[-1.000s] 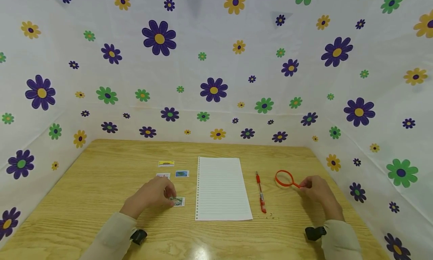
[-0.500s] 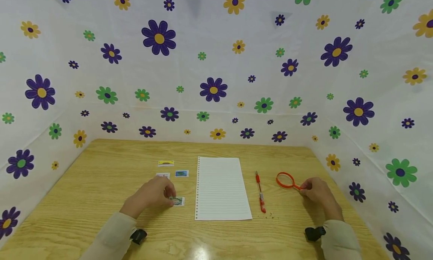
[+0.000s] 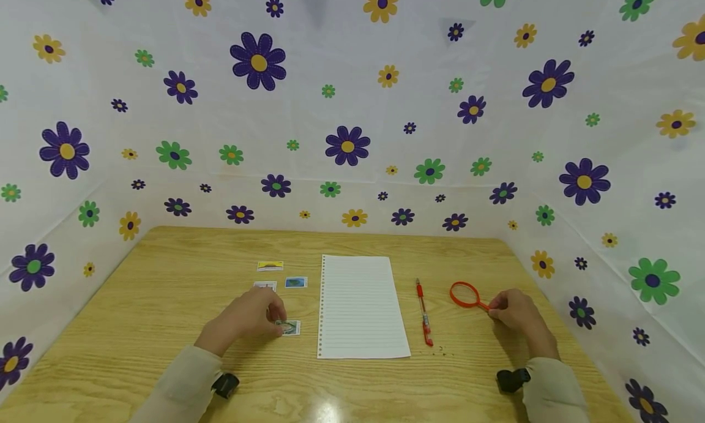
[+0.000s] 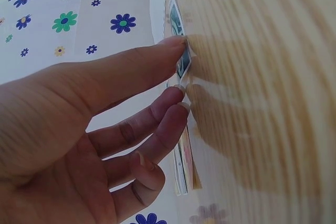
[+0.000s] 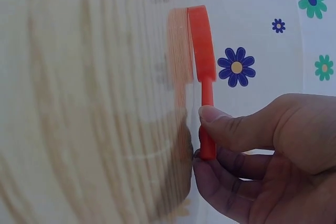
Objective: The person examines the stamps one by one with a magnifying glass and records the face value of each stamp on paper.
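My left hand [image 3: 250, 316] is low over the table, thumb and fingertips at the left end of a small green-grey stamp [image 3: 291, 328] with a white border. In the left wrist view the thumb presses on this stamp [image 4: 177, 22] and the fingertips meet its near edge, raising it slightly on edge. My right hand [image 3: 518, 313] pinches the handle end of a red magnifying glass [image 3: 464, 294]. In the right wrist view the magnifying glass [image 5: 203, 43] is seen edge-on, close over the tabletop, with its reflection beside it.
Lined paper [image 3: 360, 306] lies mid-table, with a red pen [image 3: 423, 316] to its right and small dark crumbs [image 3: 440, 352] below the pen. A yellow stamp [image 3: 270, 266], a blue stamp [image 3: 296, 282] and a partly covered stamp [image 3: 265, 285] lie beyond the left hand. Flowered sheeting [image 3: 352, 104] encloses the table.
The magnifying glass has shifted slightly right and toward me, its ring tipping down a little, with the right hand moving along. The left hand and its stamp hold still.
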A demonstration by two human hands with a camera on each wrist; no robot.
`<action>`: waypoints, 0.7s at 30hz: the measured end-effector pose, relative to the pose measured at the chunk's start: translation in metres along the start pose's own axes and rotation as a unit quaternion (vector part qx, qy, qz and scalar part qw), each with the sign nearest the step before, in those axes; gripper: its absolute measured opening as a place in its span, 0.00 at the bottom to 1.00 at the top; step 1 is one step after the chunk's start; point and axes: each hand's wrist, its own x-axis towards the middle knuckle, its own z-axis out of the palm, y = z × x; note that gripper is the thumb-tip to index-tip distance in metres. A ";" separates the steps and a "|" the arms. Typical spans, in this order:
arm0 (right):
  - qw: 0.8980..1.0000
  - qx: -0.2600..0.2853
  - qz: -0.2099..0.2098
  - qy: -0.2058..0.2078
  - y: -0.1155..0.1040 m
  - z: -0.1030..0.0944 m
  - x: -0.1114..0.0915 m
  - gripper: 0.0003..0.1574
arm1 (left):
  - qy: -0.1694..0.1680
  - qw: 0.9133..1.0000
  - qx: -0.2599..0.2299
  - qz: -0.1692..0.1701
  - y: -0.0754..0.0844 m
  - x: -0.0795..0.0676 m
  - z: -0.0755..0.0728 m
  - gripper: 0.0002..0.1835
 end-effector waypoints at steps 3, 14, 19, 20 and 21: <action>1.000 -0.002 0.001 -0.004 0.000 0.001 0.000 0.07 | 0.000 1.000 0.000 0.002 0.000 0.000 0.000 0.08; 1.000 0.000 0.004 -0.019 0.000 -0.002 -0.001 0.07 | -0.001 1.000 0.006 -0.003 0.000 0.000 0.001 0.08; 0.999 -0.001 0.015 -0.031 -0.001 -0.002 0.000 0.08 | -0.003 1.000 0.005 -0.004 0.000 0.001 0.000 0.08; 0.999 0.000 0.017 -0.034 -0.001 -0.003 0.001 0.08 | -0.003 1.000 0.005 -0.003 0.000 0.001 0.000 0.08; 0.999 0.002 0.019 -0.038 -0.001 -0.003 0.001 0.08 | -0.003 1.000 0.006 -0.002 0.000 0.001 0.000 0.08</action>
